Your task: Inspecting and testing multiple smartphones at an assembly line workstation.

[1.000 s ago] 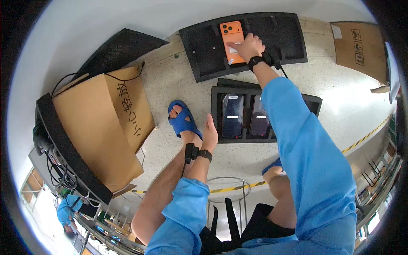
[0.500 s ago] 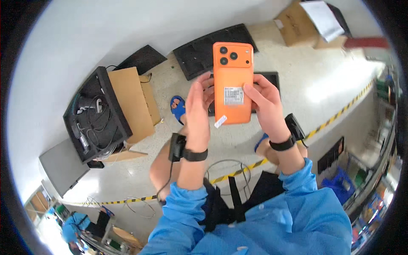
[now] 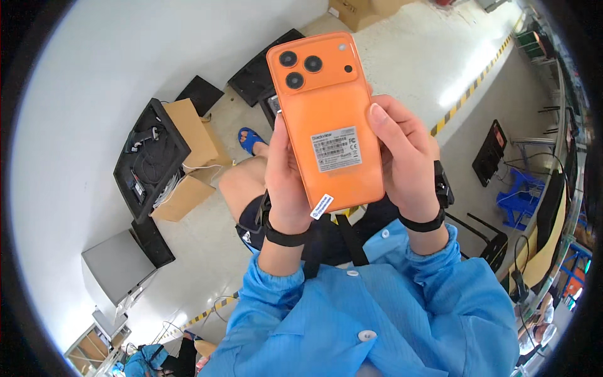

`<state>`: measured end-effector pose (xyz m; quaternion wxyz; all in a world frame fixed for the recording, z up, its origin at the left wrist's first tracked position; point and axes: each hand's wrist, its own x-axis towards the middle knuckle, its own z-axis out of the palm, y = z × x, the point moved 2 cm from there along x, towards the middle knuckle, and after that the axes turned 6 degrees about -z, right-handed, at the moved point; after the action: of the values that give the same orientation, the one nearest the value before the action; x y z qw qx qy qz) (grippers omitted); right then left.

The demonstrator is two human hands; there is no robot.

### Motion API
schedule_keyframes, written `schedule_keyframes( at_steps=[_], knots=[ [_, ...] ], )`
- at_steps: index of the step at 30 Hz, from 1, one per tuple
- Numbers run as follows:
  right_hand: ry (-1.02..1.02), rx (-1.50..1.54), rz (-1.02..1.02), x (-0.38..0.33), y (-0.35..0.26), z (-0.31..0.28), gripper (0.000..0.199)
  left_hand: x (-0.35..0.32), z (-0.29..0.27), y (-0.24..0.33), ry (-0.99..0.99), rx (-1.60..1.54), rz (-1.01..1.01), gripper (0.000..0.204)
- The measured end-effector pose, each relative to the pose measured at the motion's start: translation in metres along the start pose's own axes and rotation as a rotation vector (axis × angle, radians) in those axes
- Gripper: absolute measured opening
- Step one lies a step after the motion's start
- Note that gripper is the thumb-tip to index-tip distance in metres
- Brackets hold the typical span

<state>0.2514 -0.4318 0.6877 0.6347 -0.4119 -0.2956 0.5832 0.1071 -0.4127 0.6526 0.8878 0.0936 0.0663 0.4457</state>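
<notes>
An orange smartphone (image 3: 342,113) is held up in front of me, its back toward me and its top tilted to the left. Three dark camera lenses sit at its upper left, and a white printed label is stuck on the middle. A small white pull tab hangs at the lower left corner. My left hand (image 3: 286,176) is closed along the phone's left edge. On the opposite edge, my right hand (image 3: 405,151) grips with the thumb on the back cover; its other fingers are partly behind the phone. Both wrists wear black straps.
To the left, a black tray (image 3: 154,160) with cables and devices lies by an open cardboard box (image 3: 195,135). A grey panel (image 3: 119,264) leans near the wall. Blue plastic stool (image 3: 521,198) and black furniture stand at right. Another person (image 3: 147,361) is at lower left.
The phone has come closer and tilted to the left. My left hand, beside it before, is now against its edge. The view has shifted over the floor.
</notes>
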Motion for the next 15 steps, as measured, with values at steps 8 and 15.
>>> schedule_keyframes(
  at_steps=[8,15],
  knots=[
    [-0.057,0.036,-0.041,-0.044,-0.007,-0.002,0.023,-0.027,0.015,-0.027,-0.111,0.031,0.059,0.059],
    [-0.102,0.032,-0.068,-0.053,-0.006,0.008,0.022,-0.038,0.048,-0.028,-0.126,-0.046,0.057,0.062]
  ],
)
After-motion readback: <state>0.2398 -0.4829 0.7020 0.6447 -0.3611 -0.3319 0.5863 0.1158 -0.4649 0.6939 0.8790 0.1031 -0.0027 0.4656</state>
